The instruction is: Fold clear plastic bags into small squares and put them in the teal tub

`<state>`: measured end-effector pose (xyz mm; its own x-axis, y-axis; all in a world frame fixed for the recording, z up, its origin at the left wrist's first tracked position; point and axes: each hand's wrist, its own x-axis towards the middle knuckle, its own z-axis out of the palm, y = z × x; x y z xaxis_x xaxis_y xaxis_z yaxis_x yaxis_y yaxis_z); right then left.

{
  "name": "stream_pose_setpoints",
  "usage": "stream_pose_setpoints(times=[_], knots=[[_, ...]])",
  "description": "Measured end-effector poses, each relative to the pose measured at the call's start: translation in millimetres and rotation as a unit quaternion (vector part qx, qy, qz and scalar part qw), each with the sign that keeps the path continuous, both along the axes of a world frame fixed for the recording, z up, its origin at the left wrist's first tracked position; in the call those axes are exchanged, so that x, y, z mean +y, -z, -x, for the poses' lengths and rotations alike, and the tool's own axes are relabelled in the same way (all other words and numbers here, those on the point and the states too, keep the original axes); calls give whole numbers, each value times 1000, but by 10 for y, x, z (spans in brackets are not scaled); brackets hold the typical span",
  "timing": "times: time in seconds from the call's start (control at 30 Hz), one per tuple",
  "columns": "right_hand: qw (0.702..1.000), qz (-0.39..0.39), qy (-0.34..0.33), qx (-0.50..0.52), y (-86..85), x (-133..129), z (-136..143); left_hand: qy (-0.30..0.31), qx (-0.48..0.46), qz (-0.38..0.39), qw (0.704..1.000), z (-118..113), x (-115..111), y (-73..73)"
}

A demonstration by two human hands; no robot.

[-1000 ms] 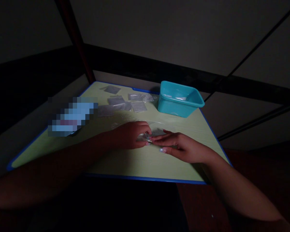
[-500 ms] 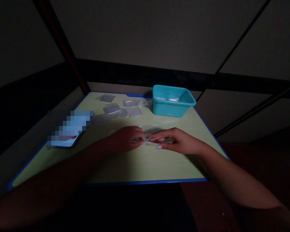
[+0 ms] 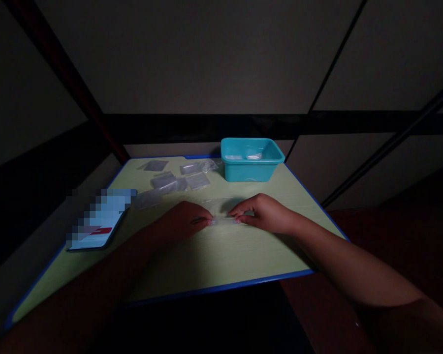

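A clear plastic bag [image 3: 224,221] is stretched between my two hands, low over the table, its near edge running from one thumb to the other. My left hand [image 3: 188,219] pinches its left end between thumb and fingers. At the right end, my right hand [image 3: 264,214] grips the plastic with the thumb below and the fingers bent above. More see-through film lies flat just beyond my hands, its outline hard to make out in the dim light.
Several folded clear plastic bags [image 3: 164,181] lie at the table's back left. A turquoise basket [image 3: 249,171] with pale packets inside stands at the back right. A lit phone [image 3: 105,219] rests by the left edge. Blue trim borders the yellowish table [image 3: 214,263].
My fingers have drawn apart and now hold the plastic at its two ends, where before they were close together on it. The camera view has turned slightly.
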<state>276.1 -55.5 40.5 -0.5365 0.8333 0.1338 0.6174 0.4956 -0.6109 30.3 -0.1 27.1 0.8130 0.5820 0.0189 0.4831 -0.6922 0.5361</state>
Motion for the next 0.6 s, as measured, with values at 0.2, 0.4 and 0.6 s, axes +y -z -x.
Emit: stream_pose_setpoints(times=[0.2,0.4,0.6], knots=[[1000,23,-13,-17,-29,-4,1,27,-13,-20,999,38,39,18],[999,33,-11,-9,0,20,0,34,10,14,999,95,95,-57],[998,63,-16,6,-4,51,-21,10,52,91,994,167,210,-107]])
